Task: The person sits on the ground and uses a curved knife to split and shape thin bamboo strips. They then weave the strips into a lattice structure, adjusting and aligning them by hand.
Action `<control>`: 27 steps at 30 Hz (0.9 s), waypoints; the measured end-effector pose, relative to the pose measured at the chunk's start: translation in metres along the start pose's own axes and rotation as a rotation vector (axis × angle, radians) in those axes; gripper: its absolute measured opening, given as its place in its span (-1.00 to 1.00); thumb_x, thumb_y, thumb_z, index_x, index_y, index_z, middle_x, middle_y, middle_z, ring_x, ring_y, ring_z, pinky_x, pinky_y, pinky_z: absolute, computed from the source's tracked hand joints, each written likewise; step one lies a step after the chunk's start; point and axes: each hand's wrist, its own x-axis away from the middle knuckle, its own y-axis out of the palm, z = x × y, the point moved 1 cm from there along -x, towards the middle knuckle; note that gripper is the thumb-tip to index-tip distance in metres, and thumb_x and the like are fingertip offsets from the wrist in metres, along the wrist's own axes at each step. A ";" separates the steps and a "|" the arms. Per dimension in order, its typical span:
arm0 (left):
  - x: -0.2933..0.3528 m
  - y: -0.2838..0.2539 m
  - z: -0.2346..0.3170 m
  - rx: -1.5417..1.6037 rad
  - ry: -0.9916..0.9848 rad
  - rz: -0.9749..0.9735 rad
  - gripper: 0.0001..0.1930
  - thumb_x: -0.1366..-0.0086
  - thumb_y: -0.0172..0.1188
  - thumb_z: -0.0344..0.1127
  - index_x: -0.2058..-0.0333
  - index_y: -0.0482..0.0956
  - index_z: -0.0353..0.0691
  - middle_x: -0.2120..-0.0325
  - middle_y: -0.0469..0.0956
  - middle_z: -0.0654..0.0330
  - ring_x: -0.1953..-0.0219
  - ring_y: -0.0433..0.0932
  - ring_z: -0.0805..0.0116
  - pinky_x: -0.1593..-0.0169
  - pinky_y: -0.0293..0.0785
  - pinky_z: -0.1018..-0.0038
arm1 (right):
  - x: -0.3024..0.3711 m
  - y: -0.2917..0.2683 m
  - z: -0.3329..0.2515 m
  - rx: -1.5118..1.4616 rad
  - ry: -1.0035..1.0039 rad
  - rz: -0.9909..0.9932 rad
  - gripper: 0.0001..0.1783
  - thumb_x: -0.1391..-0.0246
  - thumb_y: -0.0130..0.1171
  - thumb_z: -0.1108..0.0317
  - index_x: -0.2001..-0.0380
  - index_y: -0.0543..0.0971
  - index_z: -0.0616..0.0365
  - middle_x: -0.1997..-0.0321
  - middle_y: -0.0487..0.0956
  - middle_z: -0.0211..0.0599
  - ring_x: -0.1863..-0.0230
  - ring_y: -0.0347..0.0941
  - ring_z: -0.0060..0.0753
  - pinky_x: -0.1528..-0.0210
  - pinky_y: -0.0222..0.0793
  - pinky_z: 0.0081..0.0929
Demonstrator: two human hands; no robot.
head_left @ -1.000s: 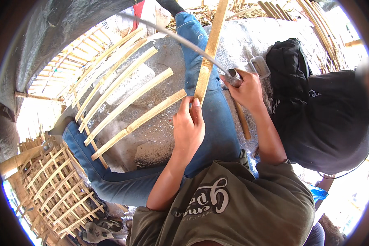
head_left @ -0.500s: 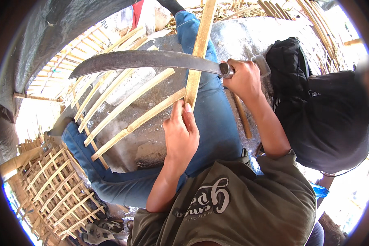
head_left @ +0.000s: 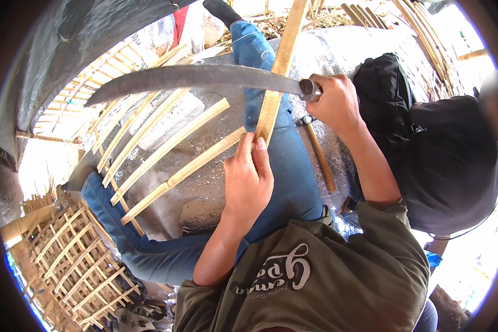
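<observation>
My right hand [head_left: 336, 105] is wrapped round the handle of a long, curved machete [head_left: 188, 76]. Its dark blade points left and crosses over a flat bamboo strip [head_left: 284, 55]. My left hand [head_left: 249, 180] pinches the near end of this strip between thumb and fingers, and the strip slants up and away over my blue-trousered leg [head_left: 290, 166]. Close to the left fingers ends one of several pale bamboo slats [head_left: 188, 169], which lie fanned out across a thin crosspiece between my legs. The strip's far end runs out of view.
A hammer [head_left: 321, 160] with a wooden handle lies right of my leg. Farther right sits a person in black [head_left: 454, 160]. A woven bamboo lattice [head_left: 74, 265] is at the lower left, and bamboo poles [head_left: 431, 39] lean at the far right. Grey sheeting [head_left: 337, 50] covers the ground.
My right hand has shifted slightly right, and more of the hammer shows beneath it. The strip's far end has swung a little right. Both hands keep their holds.
</observation>
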 end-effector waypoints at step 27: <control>0.024 0.029 -0.008 0.111 -0.125 -0.146 -0.80 -0.52 -0.01 -0.31 0.26 0.46 -0.31 0.70 0.26 0.23 0.65 0.25 0.49 0.53 0.16 0.42 | -0.066 0.047 0.191 0.061 0.422 0.113 -0.81 0.11 0.22 0.38 0.44 0.66 0.30 0.51 0.64 0.09 0.38 0.62 0.16 0.21 0.55 -0.09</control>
